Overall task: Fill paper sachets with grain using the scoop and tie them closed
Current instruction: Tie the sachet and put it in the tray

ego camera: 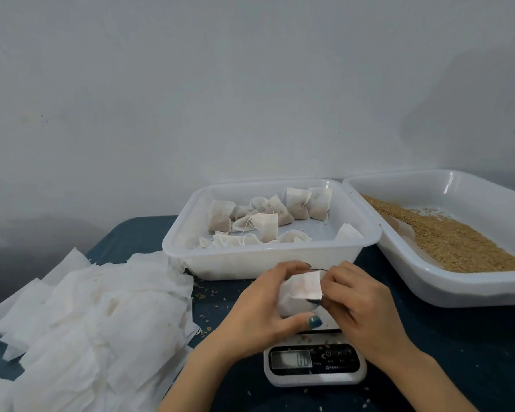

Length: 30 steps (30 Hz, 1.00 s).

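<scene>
Bare left hand [260, 307] and right hand [361, 303] pinch a plump, crinkly paper sachet [298, 292].

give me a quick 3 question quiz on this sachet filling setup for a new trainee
1. True or false: the left hand and the right hand hold the same sachet, close to the scale.
2. Where do the filled sachets lie? A) in the middle tray B) on the scale C) on the floor
3. Fill in: the loose grain lies in a second tray on the person's ___ side.

Key: 1 true; 2 A; 3 right
</scene>
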Motion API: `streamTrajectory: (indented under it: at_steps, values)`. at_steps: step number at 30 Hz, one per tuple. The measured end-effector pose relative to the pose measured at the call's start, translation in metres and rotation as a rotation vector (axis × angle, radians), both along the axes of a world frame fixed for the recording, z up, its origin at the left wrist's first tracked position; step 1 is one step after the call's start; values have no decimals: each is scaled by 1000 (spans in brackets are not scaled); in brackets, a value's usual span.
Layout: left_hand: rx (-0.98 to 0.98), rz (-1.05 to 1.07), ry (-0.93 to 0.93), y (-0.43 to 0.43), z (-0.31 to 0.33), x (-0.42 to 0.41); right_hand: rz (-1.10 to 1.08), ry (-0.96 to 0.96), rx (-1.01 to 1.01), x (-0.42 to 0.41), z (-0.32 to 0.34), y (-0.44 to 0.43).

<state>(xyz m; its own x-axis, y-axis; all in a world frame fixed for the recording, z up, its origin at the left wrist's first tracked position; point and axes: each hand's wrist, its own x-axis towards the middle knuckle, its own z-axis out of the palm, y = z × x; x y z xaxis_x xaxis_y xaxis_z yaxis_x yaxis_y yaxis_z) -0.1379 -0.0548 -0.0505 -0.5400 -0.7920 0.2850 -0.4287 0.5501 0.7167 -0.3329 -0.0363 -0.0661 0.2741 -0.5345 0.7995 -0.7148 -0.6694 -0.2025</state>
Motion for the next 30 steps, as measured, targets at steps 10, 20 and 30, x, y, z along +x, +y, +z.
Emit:
streamTrajectory:
  at_steps: [10, 20, 30]
  values:
    - [-69, 3, -63, -6, 0, 7, 68, -71, 15, 4, 2, 3]
    - [-140, 116, -17, -14, -4, 15, 55, -358, -22, 2, 10, 10]
    - [-167, 152, -12, -19, -15, 17, -675, -242, 76, -52, 43, 2]
